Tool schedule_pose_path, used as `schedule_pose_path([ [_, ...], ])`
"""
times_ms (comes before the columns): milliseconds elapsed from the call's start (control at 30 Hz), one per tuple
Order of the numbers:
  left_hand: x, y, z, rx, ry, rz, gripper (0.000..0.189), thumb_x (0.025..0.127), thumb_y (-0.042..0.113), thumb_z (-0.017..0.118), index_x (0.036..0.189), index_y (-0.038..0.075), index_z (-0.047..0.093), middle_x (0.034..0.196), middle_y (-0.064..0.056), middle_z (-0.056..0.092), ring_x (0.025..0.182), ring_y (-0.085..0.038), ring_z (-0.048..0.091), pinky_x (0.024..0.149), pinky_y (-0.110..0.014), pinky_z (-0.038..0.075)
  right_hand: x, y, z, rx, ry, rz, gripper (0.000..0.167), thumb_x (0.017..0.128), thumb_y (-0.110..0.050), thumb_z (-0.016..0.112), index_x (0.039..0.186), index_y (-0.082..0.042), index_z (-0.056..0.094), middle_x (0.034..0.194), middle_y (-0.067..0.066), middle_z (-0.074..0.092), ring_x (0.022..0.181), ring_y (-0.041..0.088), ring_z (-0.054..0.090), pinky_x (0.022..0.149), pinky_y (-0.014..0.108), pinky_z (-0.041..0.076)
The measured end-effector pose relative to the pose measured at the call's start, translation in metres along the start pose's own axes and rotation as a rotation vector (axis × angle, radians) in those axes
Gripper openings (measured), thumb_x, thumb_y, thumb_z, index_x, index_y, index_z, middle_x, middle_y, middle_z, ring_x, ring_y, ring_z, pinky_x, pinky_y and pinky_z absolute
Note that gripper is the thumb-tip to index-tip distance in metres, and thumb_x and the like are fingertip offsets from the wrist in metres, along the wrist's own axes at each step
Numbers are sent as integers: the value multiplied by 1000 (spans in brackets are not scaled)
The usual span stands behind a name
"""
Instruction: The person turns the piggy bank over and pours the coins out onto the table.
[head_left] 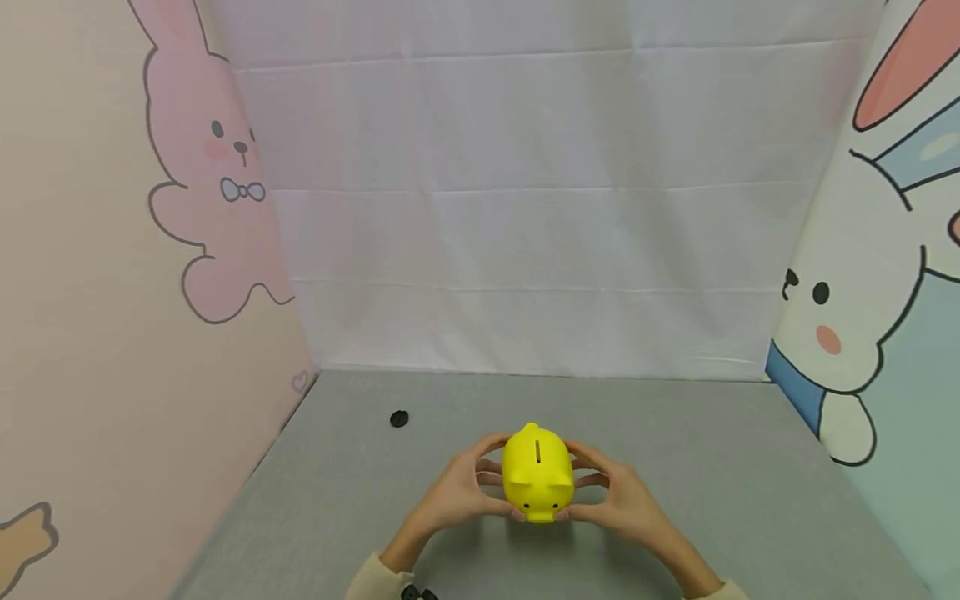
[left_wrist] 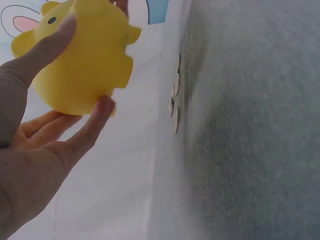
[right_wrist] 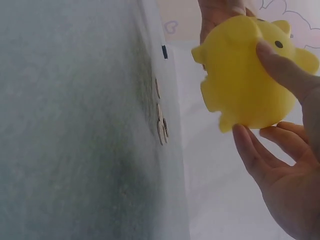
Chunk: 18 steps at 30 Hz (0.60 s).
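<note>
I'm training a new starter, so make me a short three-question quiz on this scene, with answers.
1. True or false: the left hand and right hand hold the yellow piggy bank clear of the grey tabletop.
2. In the head view, where is the small black disc? A) Left of the yellow piggy bank. B) Right of it. C) On top of it.
3. Which views show thin coin-like discs on the grey tabletop?

Key: 1. True. 2. A. 3. Both wrist views.

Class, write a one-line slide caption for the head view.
Left hand and right hand hold a yellow, pig-shaped bank above a flat grey tabletop.
</note>
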<state>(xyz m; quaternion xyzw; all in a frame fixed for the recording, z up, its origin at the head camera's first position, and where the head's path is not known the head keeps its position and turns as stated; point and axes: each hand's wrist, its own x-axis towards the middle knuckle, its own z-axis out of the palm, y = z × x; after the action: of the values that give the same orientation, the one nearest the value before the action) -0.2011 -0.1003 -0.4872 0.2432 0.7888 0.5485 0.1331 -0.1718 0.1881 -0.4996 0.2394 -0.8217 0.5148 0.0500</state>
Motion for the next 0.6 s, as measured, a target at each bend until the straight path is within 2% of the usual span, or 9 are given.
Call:
schedule_pose_path([
  [100, 0, 0, 3, 21, 48, 60, 101, 74, 21, 98, 158, 34, 42, 166, -5, 43, 128, -27, 65, 106, -43, 60, 1, 0, 2, -22, 48, -55, 93, 75, -27, 97, 155, -14, 50, 153, 15, 59, 123, 4, 63, 91, 39, 65],
  [200, -1, 0, 6, 75, 96, 164, 103, 74, 14, 97, 159, 33, 40, 165, -1, 44, 136, -31, 60, 109, -35, 58, 1, -1, 4, -47, 85, -136, 96, 74, -20, 97, 157, -17, 48, 155, 13, 57, 128, -1, 58, 91, 37, 65],
  [333, -2, 1, 8, 163, 148, 288, 106, 74, 8, 96, 160, 31, 38, 163, 1, 47, 136, -31, 59, 107, -31, 58, 0, -3, 6, -80, 132, -247, 100, 72, -7, 96, 158, -12, 46, 154, 16, 58, 133, -3, 55, 91, 33, 65],
  [500, -4, 3, 8, 204, 171, 342, 107, 74, 6, 95, 161, 27, 38, 163, -3, 48, 134, -32, 60, 106, -33, 59, -1, -4, 6, -86, 155, -298, 102, 68, 2, 96, 157, -7, 47, 153, 17, 58, 134, -5, 54, 92, 30, 64],
  [600, -5, 4, 6, 197, 152, 312, 104, 76, 10, 95, 161, 26, 38, 163, -4, 48, 132, -31, 62, 105, -34, 60, -1, -3, 6, -75, 144, -273, 100, 70, -2, 96, 157, -8, 47, 154, 17, 58, 132, -3, 57, 91, 33, 64],
])
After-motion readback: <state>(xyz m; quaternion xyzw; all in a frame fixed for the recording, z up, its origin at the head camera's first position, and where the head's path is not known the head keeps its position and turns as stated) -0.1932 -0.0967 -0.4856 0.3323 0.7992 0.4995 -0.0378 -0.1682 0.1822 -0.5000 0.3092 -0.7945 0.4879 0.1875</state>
